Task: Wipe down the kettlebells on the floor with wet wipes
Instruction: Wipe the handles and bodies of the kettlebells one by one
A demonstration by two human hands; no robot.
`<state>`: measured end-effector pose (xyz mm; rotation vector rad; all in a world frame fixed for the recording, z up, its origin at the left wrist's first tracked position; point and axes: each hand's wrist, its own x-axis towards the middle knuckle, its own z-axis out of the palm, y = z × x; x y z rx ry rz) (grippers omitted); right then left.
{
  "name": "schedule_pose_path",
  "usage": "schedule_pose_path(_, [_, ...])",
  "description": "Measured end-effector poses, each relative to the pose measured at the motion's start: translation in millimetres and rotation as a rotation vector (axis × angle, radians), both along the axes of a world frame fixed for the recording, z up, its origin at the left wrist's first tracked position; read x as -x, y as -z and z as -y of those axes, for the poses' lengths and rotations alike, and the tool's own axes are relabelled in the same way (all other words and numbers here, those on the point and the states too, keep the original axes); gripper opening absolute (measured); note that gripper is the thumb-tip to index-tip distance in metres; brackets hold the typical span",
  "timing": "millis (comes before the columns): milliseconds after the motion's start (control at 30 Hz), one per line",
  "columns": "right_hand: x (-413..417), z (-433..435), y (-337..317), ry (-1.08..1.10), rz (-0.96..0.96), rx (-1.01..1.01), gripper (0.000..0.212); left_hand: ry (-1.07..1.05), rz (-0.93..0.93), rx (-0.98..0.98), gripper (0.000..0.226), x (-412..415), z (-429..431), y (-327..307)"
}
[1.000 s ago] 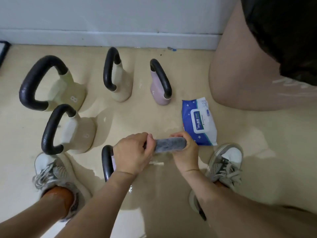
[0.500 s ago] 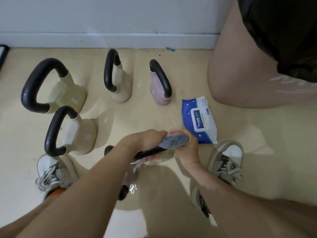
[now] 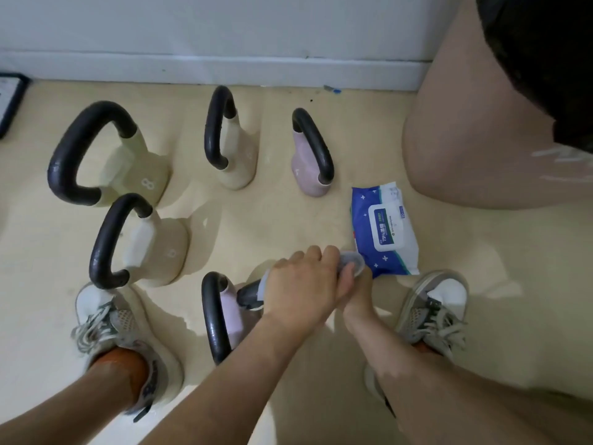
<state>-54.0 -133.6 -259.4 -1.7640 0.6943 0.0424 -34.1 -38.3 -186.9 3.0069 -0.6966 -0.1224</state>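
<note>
I see a beige floor (image 3: 288, 220) w/ five kettlebells standing on it: three cream (image 3: 141, 175) (image 3: 237, 159) (image 3: 154, 248), two pink (image 3: 305, 171) (image 3: 231, 313). Blue wipes pack (image 3: 383, 232) lies flat by the far pink one.

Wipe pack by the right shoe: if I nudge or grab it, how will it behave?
The wipe pack looks like a soft film pouch lying flat on the floor, so it would probably slide rather than roll or tip. Its glossy wrapper may be slippery. Lifted by one end it would likely sag, and it seems light beside the kettlebells.
</note>
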Motion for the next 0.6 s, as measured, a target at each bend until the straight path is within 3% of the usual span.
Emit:
schedule_pose_path(67, [0,-1,-2,0.017,-0.012,-0.092,0.007,-0.039,-0.084,0.056,0.040,4,-15,-6])
schedule_pose_path(134, [4,3,-10,-0.045,-0.075,-0.111,0.010,-0.142,-0.235,0.102,0.046,-7,-20,-7])
schedule_pose_path(200, [6,9,-20,-0.123,-0.089,0.045,0.025,-0.264,-0.561,0.188,0.056,-23,-27,-10])
schedule_pose_path(267, [4,15,-39,-0.245,-0.028,0.202,0.024,-0.364,-0.803,0.288,0.055,-30,-40,-19])
schedule_pose_path(334, [-5,15,-61,-0.482,0.026,0.416,0.017,-0.336,-0.765,0.417,0.048,-22,-60,-18])
schedule_pose_path(401, [-19,13,-78,-0.787,-0.027,0.607,0.026,-0.333,-0.412,0.564,0.028,-9,-78,-12])
schedule_pose_path(467, [-29,4,-94,-1.033,-0.112,0.815,0.014,-0.584,-0.053,0.659,0.020,4,-96,2])
schedule_pose_path(501, [-30,-4,-100,-1.131,-0.136,0.902,0.006,-0.793,-0.030,0.689,0.028,13,-107,6])
schedule_pose_path(568, [-26,-28,-106,-1.239,-0.157,0.998,0.021,-1.177,-0.362,0.877,0.037,29,-121,11])
schedule_pose_path(601, [-24,-38,-106,-1.254,-0.150,1.019,0.024,-1.250,-0.586,1.042,0.034,35,-121,11])
